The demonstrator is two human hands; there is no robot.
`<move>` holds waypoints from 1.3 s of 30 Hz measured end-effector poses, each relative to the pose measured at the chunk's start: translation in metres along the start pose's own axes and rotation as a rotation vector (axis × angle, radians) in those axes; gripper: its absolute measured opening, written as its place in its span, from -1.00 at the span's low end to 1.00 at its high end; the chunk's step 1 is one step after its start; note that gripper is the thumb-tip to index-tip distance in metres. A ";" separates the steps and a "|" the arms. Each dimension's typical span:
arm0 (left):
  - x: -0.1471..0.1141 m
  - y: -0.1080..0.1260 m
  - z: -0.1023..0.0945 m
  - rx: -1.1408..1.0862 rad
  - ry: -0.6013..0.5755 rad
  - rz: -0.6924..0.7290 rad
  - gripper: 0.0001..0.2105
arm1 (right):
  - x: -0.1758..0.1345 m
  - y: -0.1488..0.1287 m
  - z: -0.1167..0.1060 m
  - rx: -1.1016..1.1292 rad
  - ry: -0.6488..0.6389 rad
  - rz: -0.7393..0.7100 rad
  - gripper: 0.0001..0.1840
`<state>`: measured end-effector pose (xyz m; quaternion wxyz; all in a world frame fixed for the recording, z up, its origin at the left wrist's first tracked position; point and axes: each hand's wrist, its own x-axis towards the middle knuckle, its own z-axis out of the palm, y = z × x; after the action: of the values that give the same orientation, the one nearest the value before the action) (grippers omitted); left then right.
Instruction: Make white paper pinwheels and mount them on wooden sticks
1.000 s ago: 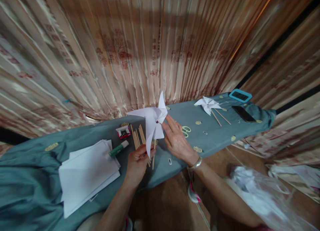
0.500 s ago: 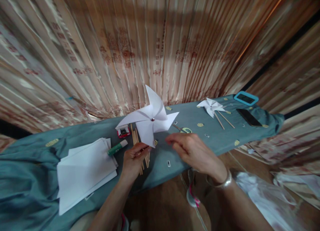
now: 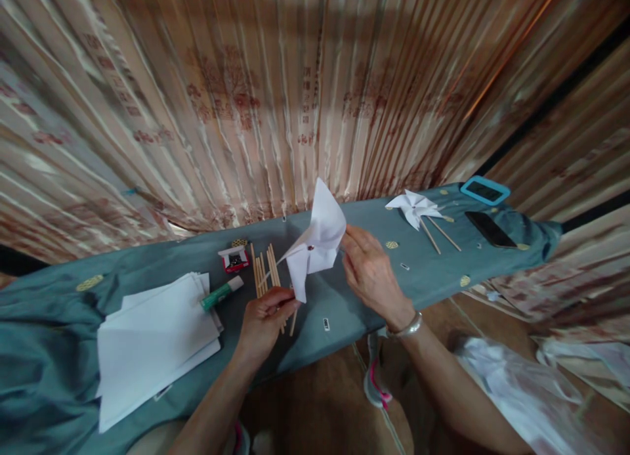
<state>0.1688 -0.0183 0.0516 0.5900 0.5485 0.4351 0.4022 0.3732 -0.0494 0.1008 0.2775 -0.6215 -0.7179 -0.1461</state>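
Pinwheel [image 3: 322, 245]: white paper, blades folded in to a small dark pin, one tip up, one down. It was held up over the counter [image 3: 349, 314], right of the sticks [image 3: 260, 276]. Left hand [image 3: 264, 320]: fingers pinched closed on its lower end. Right hand [image 3: 371, 271]: fingers touched a blade; could not tell whether they gripped. Beyond the sticks, the far edge ran along the curtain [image 3: 275, 113]. Right of them, a stretch of counter reached to a second pinwheel [image 3: 417, 207]; left lay glue [image 3: 219, 295] and paper [image 3: 157, 343].
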 end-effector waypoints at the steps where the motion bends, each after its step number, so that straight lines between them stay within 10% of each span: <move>1: 0.000 -0.001 0.000 -0.010 0.000 -0.007 -0.87 | 0.000 -0.002 0.002 0.006 -0.022 -0.003 -0.57; 8: 0.002 -0.002 -0.001 -0.048 0.064 0.015 -0.85 | 0.003 -0.022 -0.003 0.408 -0.348 0.010 -0.68; 14: 0.001 0.003 -0.002 -0.024 0.049 0.000 -0.86 | 0.007 -0.020 -0.048 0.748 -0.614 0.007 -0.68; 17: 0.000 0.004 -0.002 -0.023 0.056 -0.020 -0.88 | 0.010 -0.008 -0.062 0.823 -0.382 0.120 -0.70; 20: 0.000 0.005 -0.001 -0.028 0.030 -0.020 -0.88 | 0.010 0.007 -0.050 0.517 0.048 0.285 -0.68; 22: -0.001 0.005 0.000 -0.013 0.000 -0.016 -0.88 | 0.008 0.015 -0.032 0.315 0.106 0.202 -0.51; 29: -0.003 0.004 0.002 -0.010 -0.008 -0.029 -0.82 | -0.001 0.013 0.009 0.178 -0.096 0.021 -0.39; 39: -0.001 0.003 -0.004 -0.006 0.060 -0.017 -0.83 | -0.005 -0.046 -0.038 0.403 -0.608 -0.107 -0.70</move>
<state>0.1644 -0.0180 0.0550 0.5819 0.5307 0.4558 0.4148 0.3368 -0.0827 0.1349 0.1603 -0.5311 -0.8134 0.1751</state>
